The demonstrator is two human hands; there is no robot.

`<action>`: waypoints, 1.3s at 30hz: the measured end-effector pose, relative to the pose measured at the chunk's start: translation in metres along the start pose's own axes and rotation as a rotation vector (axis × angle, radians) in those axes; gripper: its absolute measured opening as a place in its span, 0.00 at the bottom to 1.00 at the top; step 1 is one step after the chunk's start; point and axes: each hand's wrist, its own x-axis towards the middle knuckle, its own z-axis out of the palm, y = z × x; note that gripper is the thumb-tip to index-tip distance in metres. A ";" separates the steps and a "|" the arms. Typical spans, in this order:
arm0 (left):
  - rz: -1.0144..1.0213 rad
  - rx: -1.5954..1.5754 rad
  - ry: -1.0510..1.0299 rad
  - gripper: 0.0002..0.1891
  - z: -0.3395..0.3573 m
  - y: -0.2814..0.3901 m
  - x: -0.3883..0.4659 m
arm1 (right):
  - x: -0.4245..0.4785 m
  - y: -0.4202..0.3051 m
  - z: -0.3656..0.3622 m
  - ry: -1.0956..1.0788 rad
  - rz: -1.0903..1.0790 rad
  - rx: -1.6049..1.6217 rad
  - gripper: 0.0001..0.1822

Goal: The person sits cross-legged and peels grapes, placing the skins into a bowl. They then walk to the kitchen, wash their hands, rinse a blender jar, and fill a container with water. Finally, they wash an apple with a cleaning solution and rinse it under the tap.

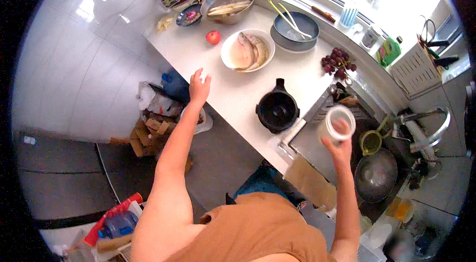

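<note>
In my right hand [340,148] is a translucent plastic tub [339,122], held over the near side of the sink, its round mouth facing up towards me. Fingers show blurred through its wall. My left hand [200,85] hovers by the counter's front edge with its fingers apart and nothing in them. Between the hands a black pot-like vessel [278,110] with a stub handle stands on the white counter [238,94]. Beyond it, a white bowl [227,48] holds fish [254,51] in cloudy liquid.
A red apple [213,37], a steel basin [227,7], blue bowls [296,31] with scallion stalks, and grapes [338,63] occupy the counter's back. A wok [376,175] and a strainer [371,143] lie at the sink beside the faucet [440,128]. Cardboard [147,135] is piled on the floor.
</note>
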 end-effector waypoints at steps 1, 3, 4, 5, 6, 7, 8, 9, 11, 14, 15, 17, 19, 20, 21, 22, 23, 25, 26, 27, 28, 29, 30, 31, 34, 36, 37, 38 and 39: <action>0.027 0.069 -0.007 0.28 0.000 -0.006 0.025 | 0.033 0.012 0.023 -0.001 -0.005 -0.054 0.46; 0.075 0.173 -0.021 0.31 0.011 -0.025 0.068 | 0.084 0.007 0.071 -0.001 -0.046 0.013 0.48; 0.108 0.205 -0.030 0.32 0.021 -0.033 0.093 | 0.107 0.019 0.087 0.023 -0.051 0.029 0.48; 0.145 0.233 -0.040 0.33 0.034 -0.038 0.114 | 0.125 0.016 0.104 0.020 -0.015 0.051 0.48; 0.074 0.243 -0.125 0.36 0.051 -0.024 0.132 | 0.141 0.033 0.107 0.055 -0.023 0.013 0.48; 0.113 0.226 -0.154 0.37 0.061 -0.035 0.154 | 0.150 0.026 0.116 0.029 -0.021 -0.049 0.48; 0.141 0.226 -0.192 0.37 0.073 -0.044 0.175 | 0.156 0.024 0.128 0.029 0.054 0.006 0.48; 0.250 0.247 -0.191 0.38 0.084 -0.051 0.194 | 0.161 0.025 0.137 0.034 0.039 -0.086 0.47; 0.472 0.307 -0.211 0.40 0.095 -0.091 0.242 | 0.167 0.023 0.149 0.034 0.029 -0.269 0.45; 0.450 0.393 -0.312 0.41 0.097 -0.129 0.291 | 0.174 0.030 0.157 0.009 -0.058 -0.214 0.42; 0.563 0.479 -0.209 0.41 0.123 -0.106 0.276 | 0.170 0.029 0.144 0.006 -0.026 -0.242 0.43; 0.521 0.456 -0.322 0.41 0.131 -0.078 0.277 | 0.165 0.038 0.137 0.080 -0.128 -0.280 0.42; 0.358 0.596 -0.391 0.41 0.135 -0.070 0.292 | 0.166 0.057 0.140 0.148 -0.210 -0.325 0.46; 0.350 0.615 -0.361 0.41 0.135 -0.062 0.290 | 0.164 0.047 0.137 0.094 -0.103 -0.283 0.49; 0.338 0.632 -0.326 0.40 0.135 -0.057 0.288 | 0.161 0.034 0.135 0.038 -0.001 -0.239 0.52; 0.340 0.617 -0.314 0.39 0.133 -0.059 0.289 | 0.159 0.033 0.135 0.048 -0.054 -0.214 0.54; 0.341 0.601 -0.301 0.38 0.133 -0.063 0.291 | 0.153 0.032 0.131 0.080 -0.078 -0.261 0.55; 0.334 0.425 -0.238 0.36 0.130 -0.086 0.299 | 0.135 0.023 0.125 0.123 -0.131 -0.346 0.55; 0.320 0.280 -0.175 0.36 0.122 -0.118 0.307 | 0.121 0.009 0.121 0.108 -0.129 -0.335 0.52; 0.311 0.128 -0.117 0.35 0.118 -0.141 0.308 | 0.104 0.002 0.114 0.100 -0.118 -0.345 0.50; 0.146 -0.065 -0.151 0.34 0.117 -0.153 0.298 | 0.086 -0.002 0.103 0.097 -0.104 -0.360 0.48; -0.020 -0.257 -0.180 0.34 0.114 -0.161 0.285 | 0.068 -0.006 0.090 0.115 -0.110 -0.376 0.46; -0.184 -0.448 -0.210 0.33 0.104 -0.160 0.271 | 0.049 -0.008 0.076 0.136 -0.114 -0.390 0.44; -0.267 -0.514 -0.114 0.32 0.097 -0.153 0.242 | 0.029 -0.009 0.062 0.151 -0.030 -0.392 0.42; -0.386 -0.629 -0.039 0.26 0.046 -0.119 0.154 | -0.026 -0.010 0.015 0.264 0.264 -0.310 0.37; -0.516 -0.813 0.015 0.22 0.014 -0.060 0.095 | -0.056 0.014 -0.019 0.416 0.364 -0.174 0.34; -0.491 -0.966 -0.082 0.20 -0.004 -0.054 0.071 | -0.066 0.028 -0.036 0.476 0.353 -0.137 0.32; -0.628 -1.093 -0.139 0.19 -0.017 -0.005 0.043 | -0.078 0.043 -0.055 0.523 0.293 -0.174 0.31; -0.762 -1.216 -0.179 0.19 -0.036 0.045 0.013 | -0.081 0.052 -0.070 0.554 0.227 -0.202 0.30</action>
